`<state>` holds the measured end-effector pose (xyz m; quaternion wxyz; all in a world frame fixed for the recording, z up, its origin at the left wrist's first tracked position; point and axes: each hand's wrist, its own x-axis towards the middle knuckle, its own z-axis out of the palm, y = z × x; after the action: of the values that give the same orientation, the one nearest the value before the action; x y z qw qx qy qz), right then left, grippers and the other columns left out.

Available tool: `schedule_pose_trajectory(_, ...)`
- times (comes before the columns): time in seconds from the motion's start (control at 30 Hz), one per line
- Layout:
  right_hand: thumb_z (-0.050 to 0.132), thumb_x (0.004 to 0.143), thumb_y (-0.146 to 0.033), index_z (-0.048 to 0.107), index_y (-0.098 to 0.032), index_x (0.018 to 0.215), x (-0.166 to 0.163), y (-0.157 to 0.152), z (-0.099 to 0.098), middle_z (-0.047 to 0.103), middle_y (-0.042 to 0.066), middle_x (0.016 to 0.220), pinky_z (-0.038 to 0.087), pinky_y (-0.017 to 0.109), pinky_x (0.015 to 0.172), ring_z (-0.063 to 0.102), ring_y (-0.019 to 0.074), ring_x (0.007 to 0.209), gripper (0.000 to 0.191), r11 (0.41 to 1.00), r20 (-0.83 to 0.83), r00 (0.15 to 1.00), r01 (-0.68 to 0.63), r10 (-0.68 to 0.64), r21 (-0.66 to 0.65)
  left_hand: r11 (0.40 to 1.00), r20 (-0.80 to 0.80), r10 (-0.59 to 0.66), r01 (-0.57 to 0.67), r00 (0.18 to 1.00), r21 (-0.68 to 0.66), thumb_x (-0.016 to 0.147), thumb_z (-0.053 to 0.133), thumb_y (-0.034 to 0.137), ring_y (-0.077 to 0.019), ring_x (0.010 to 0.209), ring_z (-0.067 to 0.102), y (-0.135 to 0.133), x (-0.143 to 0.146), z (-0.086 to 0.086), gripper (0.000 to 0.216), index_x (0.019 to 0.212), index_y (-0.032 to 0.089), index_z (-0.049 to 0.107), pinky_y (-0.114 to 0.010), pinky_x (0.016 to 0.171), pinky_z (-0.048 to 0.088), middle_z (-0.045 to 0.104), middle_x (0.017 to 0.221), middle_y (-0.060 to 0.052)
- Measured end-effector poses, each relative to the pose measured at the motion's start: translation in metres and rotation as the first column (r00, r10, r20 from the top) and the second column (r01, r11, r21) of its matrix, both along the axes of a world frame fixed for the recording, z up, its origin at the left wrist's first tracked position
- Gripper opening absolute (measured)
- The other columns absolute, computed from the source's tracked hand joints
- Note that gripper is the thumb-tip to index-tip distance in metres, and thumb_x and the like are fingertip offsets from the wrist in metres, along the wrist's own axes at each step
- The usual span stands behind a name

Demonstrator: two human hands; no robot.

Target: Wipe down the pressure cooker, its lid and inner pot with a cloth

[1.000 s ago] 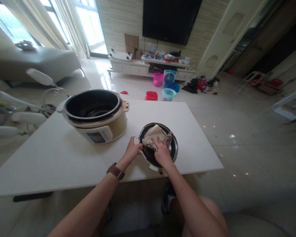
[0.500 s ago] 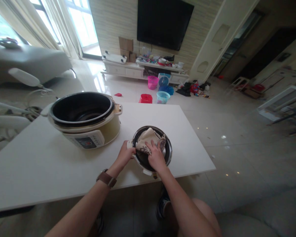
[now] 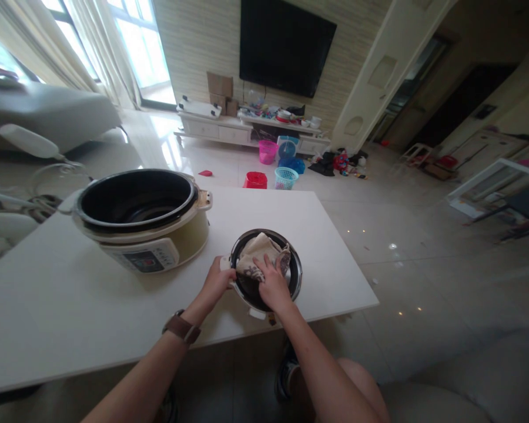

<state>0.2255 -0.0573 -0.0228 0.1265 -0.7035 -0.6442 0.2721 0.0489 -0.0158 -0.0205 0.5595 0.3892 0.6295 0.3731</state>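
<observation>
A round cooker lid (image 3: 296,283), dark inside with a shiny rim, lies upturned near the front edge of the white table (image 3: 114,317). My left hand (image 3: 218,279) grips the white handle on its left side; the fingertips are hidden beneath. Inside the lid is a bunched beige cloth (image 3: 256,249) with a brown pattern. My right hand (image 3: 273,283) presses this cloth against the inner surface, its fingers somewhat spread over it. Left of both hands stands an electric cooker (image 3: 189,232) without a lid, its black inner pot (image 3: 136,200) showing.
Beyond the table are a red bucket (image 3: 255,180), a light blue basket (image 3: 286,178) and a pink basket (image 3: 268,151) on the floor. A low cabinet (image 3: 233,134) stands under the television (image 3: 286,47). A white chair (image 3: 4,226) is at the left.
The whole view has shifted slightly, so the table and cooker sit a little lower and further left. Both hands keep their places on the lid and cloth.
</observation>
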Motion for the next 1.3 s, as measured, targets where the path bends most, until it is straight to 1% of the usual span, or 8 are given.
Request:
schedule_pose_trajectory(0.3,0.051,0.083,-0.004,0.045,-0.04,0.166,0.0,0.0,0.0,0.026,-0.002,0.181,0.03,0.06,0.132,0.011,0.0377,0.17,0.091,1.0,-0.014,1.0,0.005,-0.005,-0.003,1.0,0.007,-0.002,0.002,1.0,0.014,0.05,0.06,0.022,-0.027,0.094,0.066,0.0,-0.001,-0.004,0.059,0.109,0.021,0.056,-0.029,0.058,0.056,0.067,0.105,-0.008)
schedule_pose_trajectory(0.5,0.05,0.085,-0.004,0.046,-0.04,0.165,-0.001,-0.001,0.001,0.027,-0.001,0.181,0.028,0.06,0.133,0.011,0.0371,0.17,0.088,1.0,-0.005,1.0,0.0,0.0,0.013,1.0,0.018,0.004,-0.005,1.0,0.019,0.05,0.06,0.021,-0.0279,0.094,0.066,0.002,-0.001,-0.007,0.061,0.111,0.02,0.056,-0.03,0.057,0.057,0.066,0.107,-0.01)
schedule_pose_trajectory(0.73,0.051,0.086,-0.005,0.045,-0.041,0.166,-0.001,0.0,0.0,0.027,-0.002,0.181,0.031,0.059,0.132,0.014,0.0362,0.17,0.088,1.0,0.022,1.0,-0.009,0.009,0.011,1.0,0.02,0.009,-0.009,1.0,0.021,0.051,0.061,0.021,-0.0268,0.093,0.067,0.0,-0.001,-0.006,0.061,0.112,0.02,0.058,-0.028,0.058,0.057,0.067,0.105,-0.009)
schedule_pose_trajectory(0.97,0.051,0.084,-0.004,0.046,-0.04,0.165,-0.001,-0.001,-0.001,0.027,-0.002,0.181,0.03,0.06,0.132,0.011,0.0385,0.17,0.089,1.0,0.002,1.0,-0.004,0.004,0.009,1.0,0.025,-0.001,0.001,1.0,0.01,0.051,0.06,0.021,-0.0273,0.093,0.066,-0.001,0.0,-0.001,0.061,0.112,0.021,0.056,-0.03,0.058,0.057,0.066,0.103,-0.008)
schedule_pose_trajectory(1.13,0.052,0.083,-0.004,0.049,-0.038,0.164,0.002,0.001,-0.005,0.03,-0.002,0.18,0.028,0.055,0.134,0.014,0.0341,0.17,0.088,0.999,-0.029,0.999,0.016,-0.014,0.04,1.0,0.017,0.002,-0.002,1.0,0.016,0.05,0.06,0.021,-0.0268,0.091,0.065,0.0,0.0,-0.003,0.059,0.109,0.021,0.056,-0.031,0.058,0.056,0.066,0.099,-0.007)
schedule_pose_trajectory(1.2,0.051,0.084,-0.004,0.051,-0.035,0.163,0.005,0.004,-0.008,0.033,0.0,0.179,0.027,0.052,0.135,0.016,0.0316,0.17,0.085,0.997,-0.046,0.998,0.053,-0.051,0.064,0.999,0.023,-0.002,0.001,1.0,0.046,0.05,0.061,0.021,-0.0258,0.089,0.064,0.0,-0.001,-0.006,0.058,0.108,0.02,0.057,-0.03,0.06,0.055,0.066,0.097,-0.005)
schedule_pose_trajectory(1.3,0.048,0.088,-0.005,0.052,-0.03,0.162,0.007,0.011,-0.015,0.041,0.004,0.175,0.026,0.049,0.136,0.02,0.0268,0.169,0.079,0.986,-0.087,0.99,0.121,-0.112,0.116,0.992,0.026,-0.021,0.018,0.999,0.122,0.051,0.063,0.02,-0.0245,0.089,0.063,0.001,-0.002,-0.011,0.057,0.107,0.019,0.059,-0.03,0.065,0.055,0.066,0.095,-0.004)
